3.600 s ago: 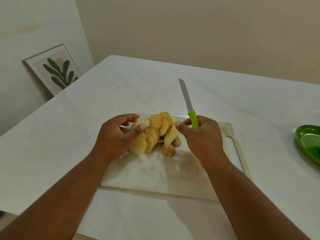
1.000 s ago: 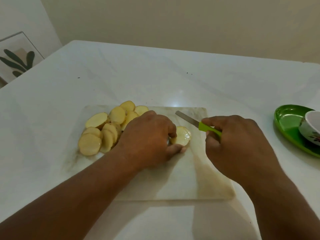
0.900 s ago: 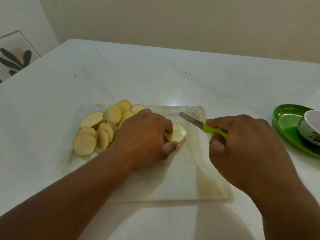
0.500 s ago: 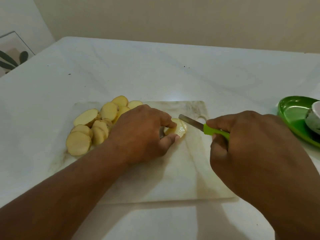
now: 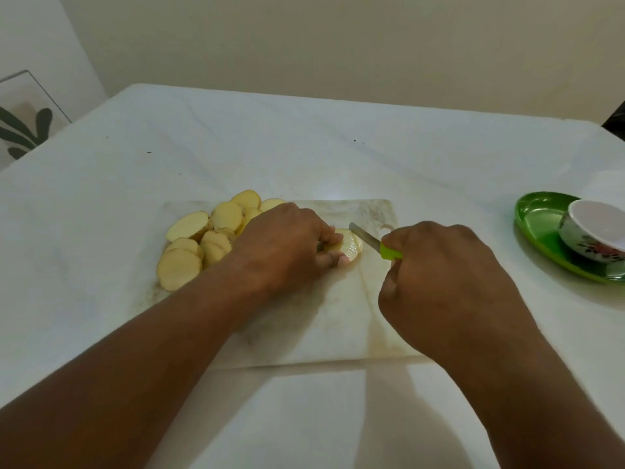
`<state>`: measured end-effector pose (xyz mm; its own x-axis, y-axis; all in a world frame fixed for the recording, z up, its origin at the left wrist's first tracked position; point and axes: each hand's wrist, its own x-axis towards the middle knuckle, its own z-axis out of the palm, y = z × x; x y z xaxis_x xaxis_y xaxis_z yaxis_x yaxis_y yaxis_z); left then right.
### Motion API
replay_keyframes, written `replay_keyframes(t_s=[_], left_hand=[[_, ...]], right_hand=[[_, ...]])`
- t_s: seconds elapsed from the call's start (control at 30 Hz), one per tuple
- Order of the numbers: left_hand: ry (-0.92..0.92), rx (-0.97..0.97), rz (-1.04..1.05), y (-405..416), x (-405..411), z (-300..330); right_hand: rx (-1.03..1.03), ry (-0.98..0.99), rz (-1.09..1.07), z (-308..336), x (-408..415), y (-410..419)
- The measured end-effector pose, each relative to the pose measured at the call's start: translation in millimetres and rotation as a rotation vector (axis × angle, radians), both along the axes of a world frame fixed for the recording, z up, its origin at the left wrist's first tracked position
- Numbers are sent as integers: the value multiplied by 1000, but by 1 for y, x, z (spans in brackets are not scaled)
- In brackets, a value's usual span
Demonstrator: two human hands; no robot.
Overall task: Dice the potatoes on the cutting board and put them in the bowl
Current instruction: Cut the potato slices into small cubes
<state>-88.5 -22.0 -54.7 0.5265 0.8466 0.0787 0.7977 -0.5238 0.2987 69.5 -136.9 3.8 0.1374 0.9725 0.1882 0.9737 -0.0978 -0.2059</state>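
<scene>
A white cutting board (image 5: 324,333) lies on the table in front of me. Several round potato slices (image 5: 199,242) are heaped on its far left part. My left hand (image 5: 287,248) presses a small stack of potato slices (image 5: 351,247) flat near the board's middle, fingers curled over it. My right hand (image 5: 443,286) grips a knife by its green handle (image 5: 390,253); the blade (image 5: 363,235) rests across the right edge of that stack. A white floral bowl (image 5: 595,230) stands on a green plate (image 5: 544,231) at the far right.
The white table (image 5: 304,154) spreads wide behind the board. A framed leaf print (image 5: 23,123) leans on the wall at the left. A dark object (image 5: 617,121) shows at the right edge beyond the table.
My hands first gathered the slices with the knife pointing away. Then my left hand pulled a small stack aside and my right hand brought the blade onto it. The view shifted slightly.
</scene>
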Motion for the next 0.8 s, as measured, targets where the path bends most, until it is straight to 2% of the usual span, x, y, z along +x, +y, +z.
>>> replay_keyframes(t_s=[0.43, 0.8], left_hand=[[20, -1, -8, -2, -1, 2], [21, 29, -29, 3, -2, -2]], right_hand=[[-90, -32, -31, 15, -6, -40], [23, -75, -42, 14, -14, -16]])
